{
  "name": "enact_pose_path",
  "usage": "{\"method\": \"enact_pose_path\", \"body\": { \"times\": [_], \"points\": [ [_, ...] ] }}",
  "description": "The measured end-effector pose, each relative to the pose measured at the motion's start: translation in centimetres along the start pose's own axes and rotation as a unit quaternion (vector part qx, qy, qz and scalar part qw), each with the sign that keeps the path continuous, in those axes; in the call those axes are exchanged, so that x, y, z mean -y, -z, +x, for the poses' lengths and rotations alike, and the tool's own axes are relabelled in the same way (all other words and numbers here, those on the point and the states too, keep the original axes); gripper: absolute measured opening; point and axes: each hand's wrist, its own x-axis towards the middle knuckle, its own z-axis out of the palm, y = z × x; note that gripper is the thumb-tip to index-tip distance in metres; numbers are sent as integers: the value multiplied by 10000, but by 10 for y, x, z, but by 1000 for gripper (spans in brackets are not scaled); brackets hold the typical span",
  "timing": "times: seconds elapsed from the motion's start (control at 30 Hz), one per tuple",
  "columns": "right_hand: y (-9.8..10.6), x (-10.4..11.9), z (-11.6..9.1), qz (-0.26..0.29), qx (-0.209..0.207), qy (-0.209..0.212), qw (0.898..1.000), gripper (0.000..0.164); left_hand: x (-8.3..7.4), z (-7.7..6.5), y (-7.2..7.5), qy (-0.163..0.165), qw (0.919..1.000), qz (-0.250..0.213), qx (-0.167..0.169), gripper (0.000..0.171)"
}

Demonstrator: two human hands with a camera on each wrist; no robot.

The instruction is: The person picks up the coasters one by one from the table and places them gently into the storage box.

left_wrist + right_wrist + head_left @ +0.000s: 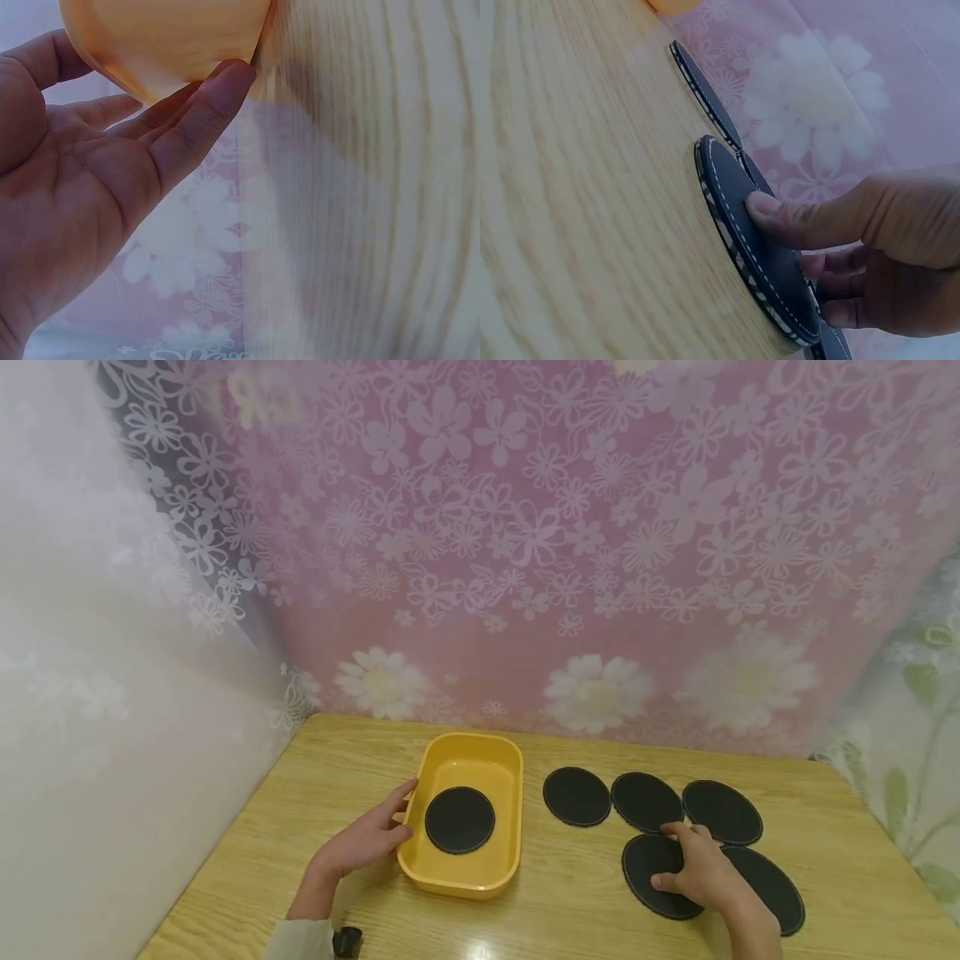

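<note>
A yellow tray (512,860) stands on the table with one round black coaster (460,820) lying in it. At the tray's left side, my left hand (367,837) touches the outer wall with spread, lightly bent fingers, which the left wrist view shows against the wall (165,45). To the right, my right hand (703,870) is over a black coaster (651,887) with pale stitching round its rim. Its thumb presses on the coaster's top (739,217) while the other fingers bend at the far edge, partly hidden behind it.
Several more black coasters lie around the right hand, among them one at the left of the back row (577,796) and one under the wrist (772,889). A small black object (347,941) is by the left sleeve. Flowered curtain (525,527) hangs behind the wooden table (570,910).
</note>
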Motion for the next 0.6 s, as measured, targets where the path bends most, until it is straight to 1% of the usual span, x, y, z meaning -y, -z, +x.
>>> {"method": "enact_pose_path", "body": {
  "times": [0.2, 0.37, 0.47, 0.6],
  "points": [
    [1, -1, -2, 200, -72, 19, 9998, 90, 1, 0, 0, 97, 10000, -2, -11, 71],
    [7, 3, -5, 197, -194, 7, 9996, 87, 3, -1, -1, 51, 9999, -99, 22, 71],
    [14, 5, -9, 150, -262, 98, 9995, 74, 3, -1, -1, 38, 9999, -143, 48, 71],
    [23, 6, -15, -3, -465, 445, 9979, 48, 2, 0, -1, 23, 9998, -179, 43, 71]
  ]
}}
